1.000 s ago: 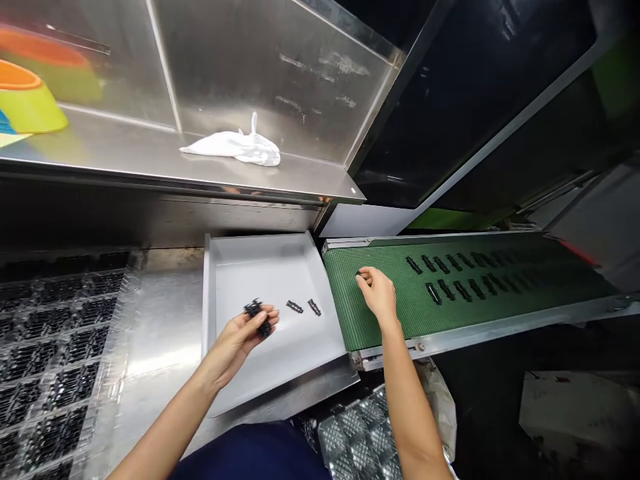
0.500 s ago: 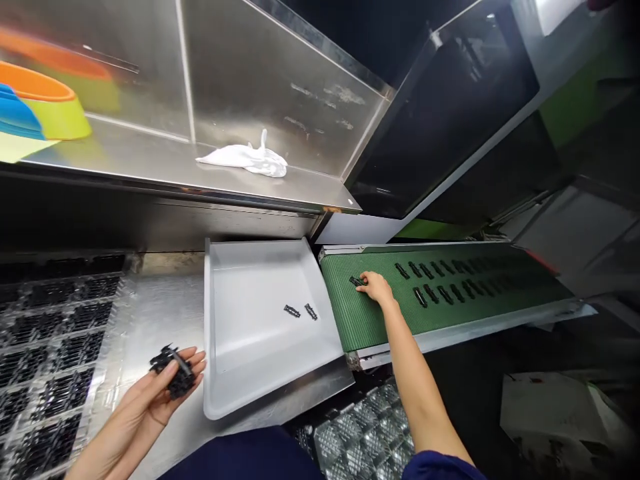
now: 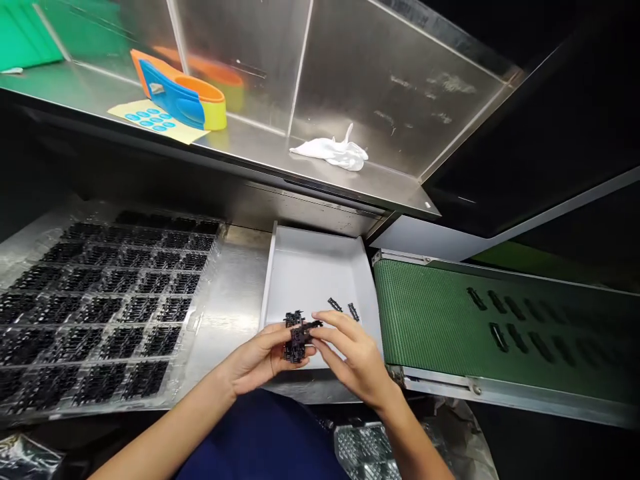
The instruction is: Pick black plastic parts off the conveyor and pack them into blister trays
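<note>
Above the front of a pale grey tray (image 3: pixel 320 257), my two hands meet. My left hand (image 3: pixel 255 359) is closed around a clump of small black plastic parts (image 3: pixel 294 350). The fingers of my right hand (image 3: pixel 356 355) pinch one black plastic part (image 3: pixel 314 325) against that clump, and the fingertips partly cover it. Just beyond my right hand, a loose black part (image 3: pixel 335 305) and a second one (image 3: pixel 353 311) lie in the tray.
On the left lies a clear compartment tray (image 3: pixel 200 293) filled with many black parts. A green conveyor belt (image 3: pixel 425 320) on the right carries two rows of them. A shelf (image 3: pixel 265 143) at the back holds a white crumpled glove (image 3: pixel 333 152) and coloured tape rolls (image 3: pixel 215 115).
My right hand has left the belt with a black part and come over to my left hand. My left hand has moved rightward over the tray. The view has swung left.
</note>
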{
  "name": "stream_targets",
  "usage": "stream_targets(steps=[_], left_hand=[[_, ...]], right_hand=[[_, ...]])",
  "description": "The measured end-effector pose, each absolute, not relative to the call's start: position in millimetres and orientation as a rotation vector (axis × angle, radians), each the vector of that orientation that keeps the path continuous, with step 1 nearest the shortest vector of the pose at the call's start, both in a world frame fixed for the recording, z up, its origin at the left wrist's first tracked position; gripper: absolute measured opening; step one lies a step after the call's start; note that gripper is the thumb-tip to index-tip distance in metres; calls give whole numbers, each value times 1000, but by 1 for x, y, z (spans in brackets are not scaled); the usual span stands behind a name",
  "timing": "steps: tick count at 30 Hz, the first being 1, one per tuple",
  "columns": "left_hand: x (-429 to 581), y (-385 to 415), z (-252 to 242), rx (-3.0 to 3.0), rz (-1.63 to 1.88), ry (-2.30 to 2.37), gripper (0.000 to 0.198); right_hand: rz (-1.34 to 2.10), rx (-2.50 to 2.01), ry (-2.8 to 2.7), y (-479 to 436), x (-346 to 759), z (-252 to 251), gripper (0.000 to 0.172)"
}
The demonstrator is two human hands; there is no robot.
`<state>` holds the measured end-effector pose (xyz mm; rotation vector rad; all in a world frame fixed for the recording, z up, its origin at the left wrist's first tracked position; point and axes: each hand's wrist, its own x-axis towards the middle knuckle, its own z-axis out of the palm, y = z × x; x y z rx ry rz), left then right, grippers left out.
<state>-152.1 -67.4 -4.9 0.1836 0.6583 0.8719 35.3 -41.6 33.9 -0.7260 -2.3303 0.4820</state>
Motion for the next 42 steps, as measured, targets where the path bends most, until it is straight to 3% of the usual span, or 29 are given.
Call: stream_targets(steps=[9,13,16,31,33,34,35,36,38,42], left_hand=[[-159,-75,3,685,1050,890,34],[-167,-75,9,592,862,773,35],[-168,-72,11,645,769,729,32],[-101,-33,5,648,651,704,35],[-82,-25,3,597,632,705,32],[-73,-22,2,575,623,707,32],[-65,-19,1,560,615,707,33],[-58,-17,1,553,607,706,34],[-46,-13,1,547,591,706,35],[-33,-4,3,522,612,719,36]], right_hand=[[778,-906,-2035,-56,23,33,30],[914,-772,-2142,-61,29,40,79],[886,-686,-2342,-62,34,45,99],[834,-873,-2351,-41,91,40,113],[881,-1121,-2234,-9,130,39,103],[865,-1314,-2131,10,156,40,87],[673,-1644,-1869,28,186,42,56],[522,-1799,-1697,45,216,45,35],[358,-1936,-1498,73,274,51,26],[286,-1957,-1367,98,339,59,27]])
